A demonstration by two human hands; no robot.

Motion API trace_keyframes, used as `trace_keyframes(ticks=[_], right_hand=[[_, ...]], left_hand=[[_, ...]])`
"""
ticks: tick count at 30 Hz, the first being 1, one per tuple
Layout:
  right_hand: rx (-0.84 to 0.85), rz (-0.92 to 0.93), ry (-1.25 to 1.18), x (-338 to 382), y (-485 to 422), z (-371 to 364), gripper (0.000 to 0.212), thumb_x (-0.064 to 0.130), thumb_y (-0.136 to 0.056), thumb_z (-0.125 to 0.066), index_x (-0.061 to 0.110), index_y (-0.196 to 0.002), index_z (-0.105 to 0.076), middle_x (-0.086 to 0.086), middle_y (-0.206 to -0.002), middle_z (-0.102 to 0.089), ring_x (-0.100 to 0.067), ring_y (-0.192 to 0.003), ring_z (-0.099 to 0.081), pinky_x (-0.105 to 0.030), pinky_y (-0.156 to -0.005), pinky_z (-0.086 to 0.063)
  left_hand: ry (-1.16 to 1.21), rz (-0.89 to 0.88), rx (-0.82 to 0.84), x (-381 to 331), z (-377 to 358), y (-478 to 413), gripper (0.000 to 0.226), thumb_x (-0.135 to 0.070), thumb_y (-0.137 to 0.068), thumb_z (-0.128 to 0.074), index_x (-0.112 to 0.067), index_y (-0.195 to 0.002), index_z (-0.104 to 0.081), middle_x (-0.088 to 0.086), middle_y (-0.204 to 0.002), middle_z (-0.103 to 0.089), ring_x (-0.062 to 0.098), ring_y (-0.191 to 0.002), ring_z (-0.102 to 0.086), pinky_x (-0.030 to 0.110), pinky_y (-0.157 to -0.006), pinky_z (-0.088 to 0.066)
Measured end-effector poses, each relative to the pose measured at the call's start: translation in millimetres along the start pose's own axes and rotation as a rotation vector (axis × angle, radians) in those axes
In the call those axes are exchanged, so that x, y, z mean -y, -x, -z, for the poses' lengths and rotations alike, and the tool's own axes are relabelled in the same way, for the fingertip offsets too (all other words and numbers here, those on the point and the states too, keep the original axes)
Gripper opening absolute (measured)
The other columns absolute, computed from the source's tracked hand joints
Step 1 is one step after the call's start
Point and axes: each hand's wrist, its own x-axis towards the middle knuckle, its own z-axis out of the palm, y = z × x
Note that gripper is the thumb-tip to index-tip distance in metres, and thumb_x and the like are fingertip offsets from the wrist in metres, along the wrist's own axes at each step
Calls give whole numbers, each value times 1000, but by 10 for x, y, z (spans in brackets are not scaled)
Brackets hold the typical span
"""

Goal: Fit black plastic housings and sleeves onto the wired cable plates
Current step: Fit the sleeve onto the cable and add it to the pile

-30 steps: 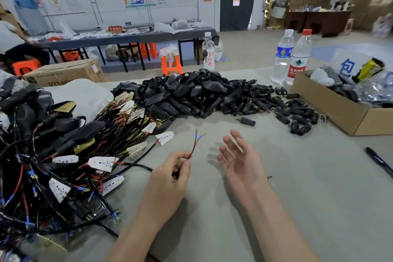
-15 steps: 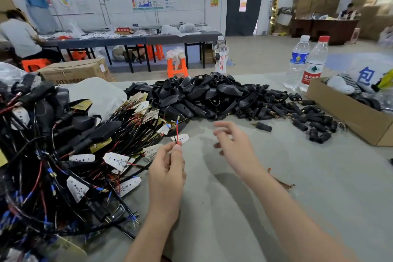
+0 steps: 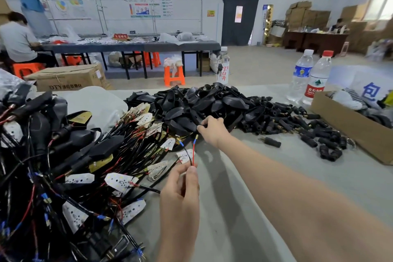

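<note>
Mid-frame, the left hand (image 3: pixel 180 195) pinches a thin red-and-black wire pair (image 3: pixel 192 155). Just above, the right hand (image 3: pixel 212 128) clamps a black plastic housing (image 3: pixel 199 127). I think pulling may drag the heap of housings (image 3: pixel 212 102), or the wires may slip.

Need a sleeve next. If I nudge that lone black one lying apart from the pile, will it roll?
Probably rolls: the lone black sleeve looks cylindrical and lies on its side on the flat table. Its narrower pin end may make it curve. Small plastic, so likely light and easily knocked.
</note>
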Motion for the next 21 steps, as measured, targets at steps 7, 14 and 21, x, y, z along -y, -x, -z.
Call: trace_keyframes(ticks=[7,14,21], right_hand=[[-95,124,-97,-330,625,311,12,24,-87,-68,22,-84,-57,9,-86,-62,-14,-86,-57,-9,-65,-40],[-132,130,-128,-954,1869,480,18,33,-81,-71,39,-81,-54,19,-97,-56,11,-92,-51,-13,-71,-36],[-160,156,-204,-1070,2132,474,20,24,-81,-76,39,-81,-63,18,-110,-58,1,-97,-59,-15,-84,-42]], left_hand=[[-362,-240,49,4,-25,146,19,-53,-89,-47,-46,-100,-60,-11,-72,-68,12,-63,-62,36,-61,-53],[-743,-445,249,-128,-119,343,24,-36,-97,-50,-45,-119,-54,-21,-72,-54,10,-67,-57,30,-58,-46],[-837,-443,262,-121,-139,356,13,-43,-94,-55,-38,-104,-64,-30,-69,-54,0,-61,-53,26,-55,-47]])
